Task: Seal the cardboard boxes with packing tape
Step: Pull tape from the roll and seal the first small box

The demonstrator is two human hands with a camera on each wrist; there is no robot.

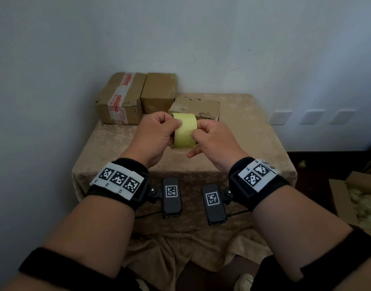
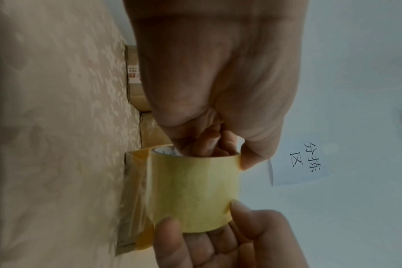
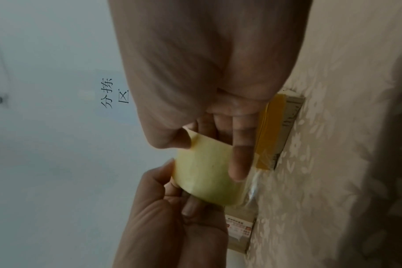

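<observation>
I hold a yellow roll of packing tape (image 1: 184, 131) in both hands above the cloth-covered table (image 1: 249, 131). My left hand (image 1: 172, 131) grips the roll, fingers curled into its core (image 2: 170, 151) and thumb on the outer rim. My right hand (image 1: 199, 131) pinches the tape's lifted end (image 3: 192, 136) with the thumb, one finger lying across the roll (image 3: 204, 174). Three cardboard boxes stand at the back: one with red-printed tape (image 1: 121, 99), a plain one (image 1: 159, 91), and a low one (image 1: 201, 106) right behind the roll, with yellow tape on it (image 3: 273, 117).
The boxes stand against a pale wall that carries a paper sign (image 2: 308, 159). On the floor to the right lies an open carton with loose filling (image 1: 356, 198). Wall sockets (image 1: 281, 117) sit low on the right. The table's front edge is close to my wrists.
</observation>
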